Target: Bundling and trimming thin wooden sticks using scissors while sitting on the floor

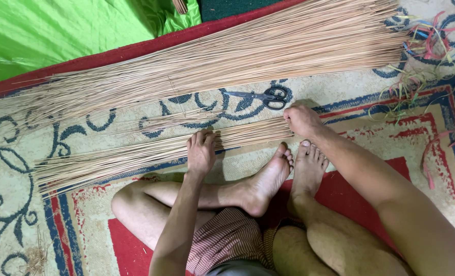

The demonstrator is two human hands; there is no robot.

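While the person sits cross-legged on the patterned cream, blue and red woven rug (135,115), both hands work a small flat bundle of thin tan sticks (150,151) lying across the rug just ahead of the bare feet. Left hand (201,153) rests palm-down on the bundle's middle, fingers loosely spread, not clamped. Right hand (301,120) is closed, pinching the bundle's right end. Hands well apart. Black-handled metal scissors (265,97) lie just beyond the right hand, between the small bundle and a much larger sheaf of the same tan sticks (227,66). Loose coloured plastic strips (422,56) tangle at far right. Bright green cloth (58,30) at top left.
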